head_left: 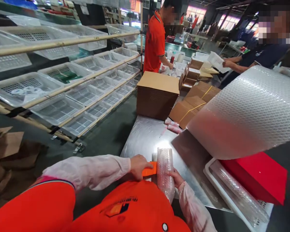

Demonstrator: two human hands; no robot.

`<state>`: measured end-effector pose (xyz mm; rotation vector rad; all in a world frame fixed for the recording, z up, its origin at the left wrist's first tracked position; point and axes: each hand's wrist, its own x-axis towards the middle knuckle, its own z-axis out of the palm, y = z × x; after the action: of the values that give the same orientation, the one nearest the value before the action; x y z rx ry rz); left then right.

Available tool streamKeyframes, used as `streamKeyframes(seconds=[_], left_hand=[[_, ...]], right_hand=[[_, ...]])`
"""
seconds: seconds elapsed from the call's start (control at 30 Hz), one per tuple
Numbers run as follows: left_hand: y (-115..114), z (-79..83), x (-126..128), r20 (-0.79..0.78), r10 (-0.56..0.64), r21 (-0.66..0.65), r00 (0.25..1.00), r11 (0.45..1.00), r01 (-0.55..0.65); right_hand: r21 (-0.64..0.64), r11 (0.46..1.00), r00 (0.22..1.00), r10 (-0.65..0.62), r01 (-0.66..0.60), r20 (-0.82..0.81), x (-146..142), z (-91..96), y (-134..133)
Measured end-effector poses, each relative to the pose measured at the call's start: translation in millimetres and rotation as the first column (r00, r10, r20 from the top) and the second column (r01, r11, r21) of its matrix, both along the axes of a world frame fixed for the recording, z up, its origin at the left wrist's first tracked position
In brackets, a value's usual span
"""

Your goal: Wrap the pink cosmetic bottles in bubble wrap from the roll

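Left hand (pixel 138 166) holds one orange piece (pixel 150 170) (right hand (pixel 176 178): one bundle (pixel 164 167)).

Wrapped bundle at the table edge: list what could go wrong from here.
1. The wrapped bundle seems to hang over the near edge of the table. If the right hand loosens, it could drop.
2. The left hand presses an orange tool against the wrap. A slip might tear it or catch fingers.
3. The big bubble wrap roll looms over the tray and could crowd the hands.
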<state>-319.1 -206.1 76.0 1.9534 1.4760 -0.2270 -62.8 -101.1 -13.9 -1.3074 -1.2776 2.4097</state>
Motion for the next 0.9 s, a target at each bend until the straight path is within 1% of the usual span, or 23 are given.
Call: streamKeyframes(seconds=[0.07,0.1,0.13,0.2,0.27,0.3,0.37,0.43,0.5,0.53,0.73,0.83,0.9], left_hand=[[12.7,-6.2,4.0,-0.029,-0.016,0.006,0.999,1.0,0.017],[19.3,-9.4,6.3,-0.037,-0.019,0.009,0.999,1.0,0.02],[25.6,-12.5,8.9,-0.041,-0.021,0.006,0.999,1.0,0.022],[36.3,-17.5,14.6,-0.051,-0.023,-0.006,0.998,1.0,0.023],[43.5,-20.4,20.2,-0.057,-0.022,-0.021,0.998,1.0,0.021],[45.7,-21.0,22.8,-0.059,-0.022,-0.03,0.998,0.999,0.02],[48.5,-20.8,27.5,-0.075,-0.03,-0.047,0.997,0.999,0.026],[50.3,-19.4,32.1,-0.101,-0.046,-0.068,0.994,0.997,0.04],[51.8,-17.8,37.6,-0.128,-0.061,-0.084,0.99,0.995,0.051],[52.5,-17.2,40.9,-0.138,-0.066,-0.089,0.988,0.995,0.054],[53.8,-20.4,66.9,-0.169,-0.088,-0.117,0.982,0.991,0.069],[55.1,-21.9,77.6,-0.162,-0.108,-0.087,0.981,0.992,0.095],[58.2,-19.0,79.6,-0.171,-0.129,-0.084,0.977,0.99,0.116]], right_hand=[[0.129,0.992,0.993,-0.024,0.009,0.119,-1.9,1.6,7.4],[0.197,0.98,0.982,-0.022,-0.016,0.19,-3.1,1.7,11.1],[0.252,0.965,0.963,-0.004,-0.066,0.268,-4.5,1.7,14.8],[0.317,0.931,0.907,0.035,-0.183,0.42,-8.7,1.2,21.1],[0.366,0.897,0.839,0.009,-0.247,0.544,-14.6,-0.3,24.4],[0.402,0.877,0.802,-0.032,-0.264,0.597,-18.0,-1.9,24.3],[0.468,0.818,0.716,-0.102,-0.334,0.69,-24.5,-6.7,20.5],[0.491,0.752,0.637,-0.125,-0.439,0.76,-29.2,-13.2,14.1],[0.487,0.703,0.586,-0.123,-0.518,0.801,-31.0,-20.2,8.4],[0.488,0.691,0.58,-0.122,-0.534,0.806,-30.9,-23.4,6.6],[0.5,0.672,0.597,-0.107,-0.546,0.795,-25.8,-36.4,7.6],[0.506,0.672,0.612,-0.099,-0.541,0.785,-23.8,-35.6,10.5],[0.511,0.675,0.623,-0.096,-0.533,0.776,-23.4,-31.0,11.9]])
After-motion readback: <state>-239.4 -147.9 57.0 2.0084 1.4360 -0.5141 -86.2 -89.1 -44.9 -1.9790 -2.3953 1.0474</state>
